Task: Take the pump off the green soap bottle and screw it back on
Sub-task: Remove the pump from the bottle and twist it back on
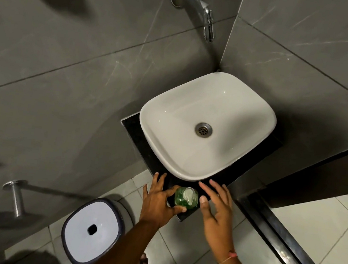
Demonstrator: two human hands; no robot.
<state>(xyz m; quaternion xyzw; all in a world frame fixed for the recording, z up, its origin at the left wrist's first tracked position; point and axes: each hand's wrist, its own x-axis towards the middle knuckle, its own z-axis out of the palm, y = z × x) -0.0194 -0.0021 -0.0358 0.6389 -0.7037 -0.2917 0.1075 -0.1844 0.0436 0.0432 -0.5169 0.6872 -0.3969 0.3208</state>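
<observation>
The green soap bottle stands upright on the front corner of the black counter, seen from above. Its white pump sits on top of it. My left hand is just left of the bottle with fingers spread, thumb and forefinger close to its side; I cannot tell whether they touch it. My right hand hovers to the bottle's right, fingers apart, thumb tip near the bottle. Neither hand is closed around anything.
A white basin fills most of the counter behind the bottle. A chrome tap juts from the grey tiled wall above. A white-lidded bin stands on the floor at the left. A metal wall bar is further left.
</observation>
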